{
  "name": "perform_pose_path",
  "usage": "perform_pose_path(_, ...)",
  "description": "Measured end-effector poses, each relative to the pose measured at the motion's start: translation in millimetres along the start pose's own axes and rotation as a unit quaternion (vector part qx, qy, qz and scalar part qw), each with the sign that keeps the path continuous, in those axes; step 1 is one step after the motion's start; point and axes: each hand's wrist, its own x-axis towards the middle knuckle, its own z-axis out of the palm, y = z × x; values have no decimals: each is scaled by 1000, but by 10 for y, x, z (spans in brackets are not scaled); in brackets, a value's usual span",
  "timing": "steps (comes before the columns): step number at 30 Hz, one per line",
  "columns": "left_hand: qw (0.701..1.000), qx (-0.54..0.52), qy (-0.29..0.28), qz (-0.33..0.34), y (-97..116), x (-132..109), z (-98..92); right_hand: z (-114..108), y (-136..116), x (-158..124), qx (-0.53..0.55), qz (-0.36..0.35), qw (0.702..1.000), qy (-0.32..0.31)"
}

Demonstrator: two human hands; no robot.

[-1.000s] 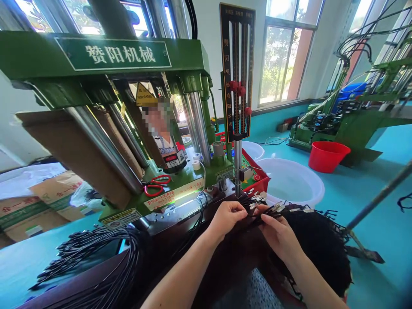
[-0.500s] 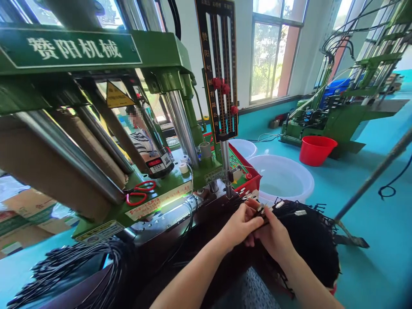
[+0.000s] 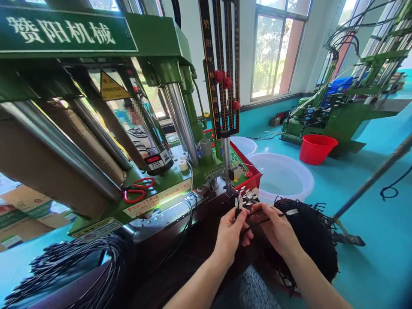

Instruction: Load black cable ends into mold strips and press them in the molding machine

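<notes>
My left hand (image 3: pixel 229 231) is closed around a few black cables (image 3: pixel 238 203), their pale connector ends pointing up above the thumb. Beside it, my right hand (image 3: pixel 277 226) pinches a thin black cable, with a white connector end (image 3: pixel 292 212) sticking out to the right. The dark strand runs between both hands. Just behind my fingers lies a cluster of metal and white connector ends (image 3: pixel 249 196). A large mound of black cables (image 3: pixel 310 246) stands under and right of my right hand.
A green press machine (image 3: pixel 154 43) stands at left, with red-handled scissors (image 3: pixel 138 191) on its bed. Bundled black cables (image 3: pixel 80 257) hang at lower left. White tubs (image 3: pixel 280 171), a red bucket (image 3: pixel 318 149) and a slanted metal pole (image 3: pixel 376 180) are at right. Another person (image 3: pixel 138 133) is behind the press.
My hands have moved apart from their close grip. My left hand has shifted left and now holds the connector ends upright. My view has tilted slightly.
</notes>
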Motion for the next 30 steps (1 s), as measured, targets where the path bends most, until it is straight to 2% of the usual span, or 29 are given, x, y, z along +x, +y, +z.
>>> perform_pose_path(3, 1000, -23, -10, -6, 45, 68, -101, -39, -32, -5, -13, 8, 1000, 16)
perform_pose_path(8, 992, -37, -120, -18, 109, 98, -209, -63, -128, -8, -21, 27, 999, 20)
perform_pose_path(13, 974, -1, -228, -6, 123, 61, -243, 19, -209, 34, -44, -25, 998, -26)
perform_pose_path(15, 963, 17, -266, -38, 108, 80, -254, 62, -233, 48, -60, -27, 997, -42)
perform_pose_path(17, 953, 52, -288, -75, 86, 114, -251, 90, -247, 52, -73, -24, 997, -30)
perform_pose_path(18, 953, 73, -282, -84, 75, 132, -243, 95, -248, 50, -83, -32, 996, -18)
perform_pose_path(20, 964, 90, -236, -83, 59, 162, -221, 83, -241, 35, -120, -74, 990, 6)
perform_pose_path(22, 976, 63, -195, -76, 56, 186, -207, 53, -231, 1, -161, -124, 979, 11)
perform_pose_path(25, 977, 11, -195, -83, 87, 232, -231, 12, -240, -114, -157, -145, 977, -4)
perform_pose_path(26, 979, 6, -189, -74, 110, 253, -250, 8, -253, -173, -133, -132, 982, -12)
perform_pose_path(28, 989, 8, -142, -35, 172, 287, -294, 18, -281, -312, -71, -74, 994, -47)
perform_pose_path(30, 996, -2, -84, 6, 243, 284, -327, 51, -284, -448, -33, 13, 991, -128)
